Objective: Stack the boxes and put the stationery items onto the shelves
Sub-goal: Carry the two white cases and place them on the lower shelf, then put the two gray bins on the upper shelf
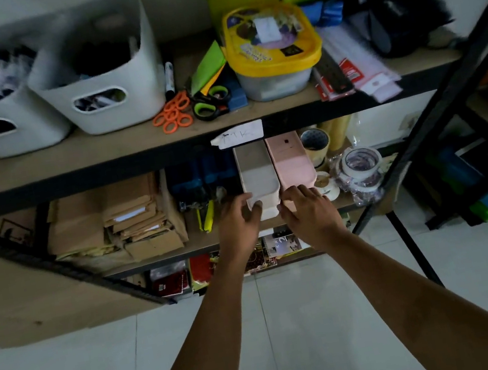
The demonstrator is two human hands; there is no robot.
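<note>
Two long boxes lie side by side on the middle shelf: a grey-white box on the left and a pink box on the right. My left hand grips the front end of the grey-white box, thumb on its face. Next to it, my right hand has its fingers curled over the front end of the pink box. Orange scissors, green-and-black scissors and a black marker lie on the upper shelf.
Two white bins and a yellow-lidded tub stand on the upper shelf. Brown envelopes lie left of the boxes, tape rolls right of them. A black shelf post slants down on the right. White floor tiles lie below.
</note>
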